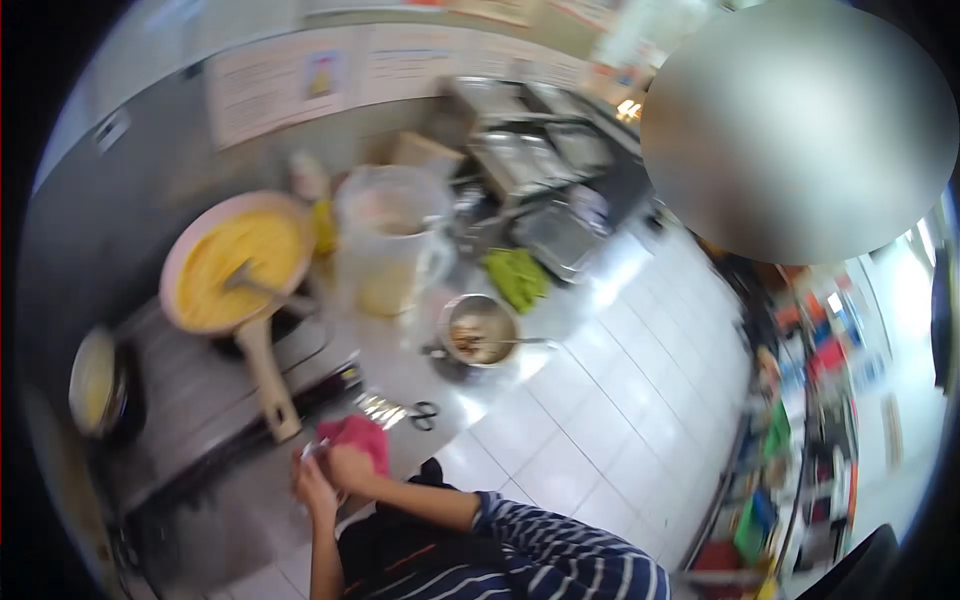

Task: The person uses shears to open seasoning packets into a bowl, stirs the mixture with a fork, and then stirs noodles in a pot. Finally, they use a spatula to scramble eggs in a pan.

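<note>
My left hand [313, 484] and my right hand [350, 470] are close together in front of my body, near the stove's front edge. A reddish-pink cloth [362, 436] is bunched in my right hand. My left hand is closed around a small, pale, shiny thing [316, 449] beside the cloth; blur hides its kind. Beyond my hands, a pan [172, 262] of yellow-orange food sits on the stove [160, 400], its beige handle [262, 370] pointing towards me. A grey-headed utensil [240, 274] rests in the food.
Black-handled scissors [425, 415] lie at the counter edge. Behind are a metal bowl [480, 362] with a spoon, a clear plastic jug [395, 250], a green cloth [516, 280] and metal trays [560, 240]. A small bowl [92, 382] stands at the stove's left. Tiled floor [600, 390] extends right.
</note>
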Demonstrator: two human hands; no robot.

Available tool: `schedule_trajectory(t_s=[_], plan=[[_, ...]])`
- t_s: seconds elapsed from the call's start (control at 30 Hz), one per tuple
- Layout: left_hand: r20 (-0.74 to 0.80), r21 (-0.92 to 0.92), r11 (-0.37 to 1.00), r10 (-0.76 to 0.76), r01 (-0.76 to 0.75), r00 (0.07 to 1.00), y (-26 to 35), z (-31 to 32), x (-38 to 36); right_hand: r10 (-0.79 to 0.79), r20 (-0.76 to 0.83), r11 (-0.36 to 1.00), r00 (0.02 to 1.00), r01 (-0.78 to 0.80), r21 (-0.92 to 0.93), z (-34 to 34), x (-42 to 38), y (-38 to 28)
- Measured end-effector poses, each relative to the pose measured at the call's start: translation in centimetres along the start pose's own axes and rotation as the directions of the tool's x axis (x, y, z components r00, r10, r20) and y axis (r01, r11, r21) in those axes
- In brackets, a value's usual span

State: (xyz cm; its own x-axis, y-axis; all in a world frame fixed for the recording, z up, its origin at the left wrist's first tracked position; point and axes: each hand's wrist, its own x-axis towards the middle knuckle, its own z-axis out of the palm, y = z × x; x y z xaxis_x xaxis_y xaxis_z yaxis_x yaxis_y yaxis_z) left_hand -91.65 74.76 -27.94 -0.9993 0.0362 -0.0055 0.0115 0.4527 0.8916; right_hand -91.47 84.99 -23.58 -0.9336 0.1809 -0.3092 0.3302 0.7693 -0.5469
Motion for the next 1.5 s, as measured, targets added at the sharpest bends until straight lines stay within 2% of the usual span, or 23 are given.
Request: schedule_trajectory(t_s=[0.07,0.1,0.17,0.2,0.23,0.27,0.3,0.33,0.37,0.4,0.47,0.5,0.57,0.63,0.7,0.8,1.0,1.07,1.2,1.27,1.3,1.47,1.5], plan=[[-0.068,0.053,0.996,0.077,-0.074,0.995,-0.2,0.2,0.4,-0.162,-0.06,0.975,0.985,0.169,0.144,-1.6,-1.3,-0.1],[-0.044,0.05,0.994,0.099,-0.097,0.994,-1.3,-0.1,0.6,-0.143,-0.085,0.977,0.986,0.154,0.15,-2.5,-1.6,-0.1],[-0.116,-0.104,0.984,-0.153,0.141,0.981,-3.2,-0.6,0.7,-0.344,-0.235,0.815,0.909,0.413,0.406,-4.2,-2.4,0.8],[-0.136,-0.086,0.984,-0.167,0.156,0.976,-3.9,-0.3,0.8,-0.304,-0.296,0.85,0.906,0.398,0.345,-4.8,-2.0,2.1],[-0.172,-0.093,0.994,-0.065,0.049,0.983,-4.9,-0.1,0.9,-0.276,-0.34,0.876,0.899,0.381,0.295,-5.9,-1.6,3.3],[-0.221,-0.079,0.996,0.027,-0.045,0.975,-5.6,-1.5,0.7,-0.013,-0.148,0.98,0.989,0.042,0.196,-10.1,-2.8,2.8],[-0.2,-0.095,0.995,0.015,-0.035,0.98,-3.4,-2.6,0.2,0.137,-0.194,0.985,0.971,-0.113,0.131,-11.6,-2.5,3.6],[-0.191,-0.112,0.993,0.007,-0.029,0.982,-1.2,-3.1,0.2,0.122,-0.298,0.948,0.947,-0.022,0.319,-9.6,-0.6,8.1],[-0.212,-0.03,0.998,0.043,-0.051,0.976,-2.8,-3.0,0.4,-0.07,-0.409,0.956,0.91,0.177,0.232,-10.1,0.0,10.0],[-0.176,-0.004,0.999,-0.033,0.033,0.984,0.2,-3.9,0.0,-0.026,-0.472,0.978,0.881,0.121,0.172,-9.3,0.8,12.1],[-0.205,0.002,0.997,-0.076,0.078,0.976,0.7,-4.3,0.2,-0.117,-0.21,0.993,0.971,0.112,-0.034,-11.1,0.5,11.7],[-0.166,-0.023,0.999,-0.052,0.049,0.985,0.7,-4.3,0.3,-0.139,-0.186,0.99,0.973,0.135,-0.033,-10.3,0.7,11.1],[-0.133,-0.045,0.999,-0.029,0.023,0.991,1.2,-4.3,0.1,-0.361,-0.15,0.93,0.92,0.344,-0.126,-9.4,0.7,10.7],[-0.095,0.223,0.974,0.046,-0.024,0.994,1.6,-4.5,-0.1,-0.429,-0.145,0.893,0.891,0.395,-0.217,-7.5,1.4,10.7],[-0.079,0.24,0.97,0.049,-0.029,0.996,1.2,-4.5,-0.3,-0.511,-0.181,0.841,0.84,0.445,-0.309,-7.0,1.8,10.5],[-0.068,0.259,0.965,0.052,-0.033,0.996,1.0,-4.8,-0.8,-0.412,-0.233,0.908,0.881,0.374,-0.189,-8.5,1.5,9.8],[-0.115,0.272,0.961,0.079,-0.045,0.99,0.5,-4.8,-1.5,-0.247,-0.296,0.969,0.923,0.23,-0.091,-6.2,2.5,10.6],[-0.133,0.288,0.957,0.087,-0.046,0.987,0.6,-4.8,-1.6,-0.313,-0.379,0.95,0.871,0.284,-0.132,-5.5,2.8,10.5],[-0.111,0.314,0.949,0.075,-0.036,0.991,0.5,-4.6,-1.7,-0.283,-0.397,0.948,0.873,0.191,-0.256,-5.3,3.4,9.6],[-0.107,0.309,0.951,0.062,-0.026,0.992,0.3,-4.4,-1.8,-0.233,-0.335,0.942,0.913,0.126,-0.31,-5.2,4.2,9.5],[-0.107,0.293,0.955,0.075,-0.04,0.991,0.2,-4.4,-1.7,-0.29,-0.396,0.927,0.871,0.154,-0.341,-5.1,4.5,9.6],[-0.123,0.255,0.965,0.098,-0.064,0.988,-0.1,-3.8,-1.3,-0.331,-0.404,0.935,0.853,0.238,-0.263,-7.4,4.1,9.7],[-0.129,0.223,0.972,0.109,-0.078,0.986,0.0,-3.7,-1.2,-0.275,-0.439,0.961,0.855,0.227,-0.16,-8.2,3.7,9.3]])
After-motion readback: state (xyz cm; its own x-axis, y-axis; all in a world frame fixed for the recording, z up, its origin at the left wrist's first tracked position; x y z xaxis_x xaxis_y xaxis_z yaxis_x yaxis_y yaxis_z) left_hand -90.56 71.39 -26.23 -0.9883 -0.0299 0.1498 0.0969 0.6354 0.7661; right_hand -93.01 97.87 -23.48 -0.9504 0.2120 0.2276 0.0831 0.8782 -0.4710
